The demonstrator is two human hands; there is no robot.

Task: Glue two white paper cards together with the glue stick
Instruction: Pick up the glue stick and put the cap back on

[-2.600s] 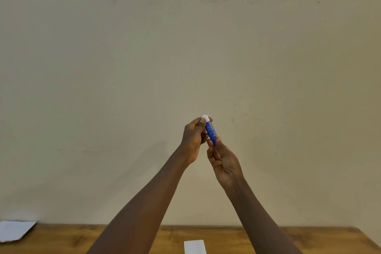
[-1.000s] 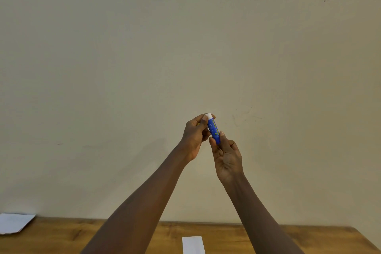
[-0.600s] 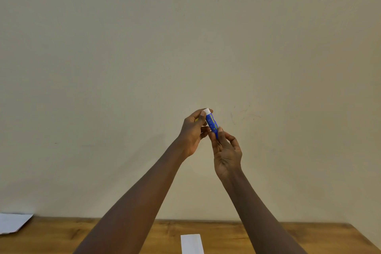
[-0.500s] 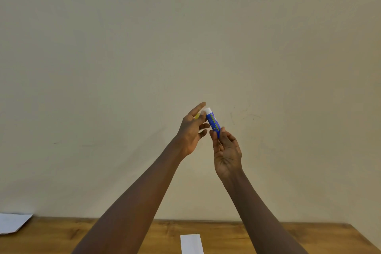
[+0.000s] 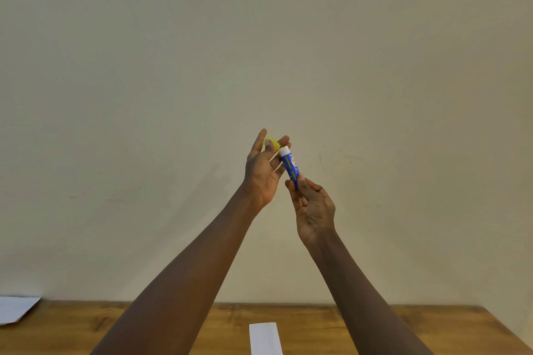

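I hold both hands up in front of the wall. My right hand [image 5: 313,206] pinches the lower end of a blue glue stick [image 5: 290,164], which points up with its white tip bare. My left hand [image 5: 264,170] is just left of the stick, fingers spread, with the yellow cap [image 5: 272,143] held between thumb and fingertips, apart from the stick. A narrow white paper card [image 5: 264,339] lies on the wooden table [image 5: 317,326] at the bottom edge, between my forearms.
Another white sheet [image 5: 14,308] lies at the table's far left edge. A cream wall [image 5: 144,95] rises straight behind the table. Two papers are stuck high on the wall, cut off by the frame.
The yellow cap has come off the glue stick in my left hand, which has opened and drawn left. The right hand keeps the stick raised.
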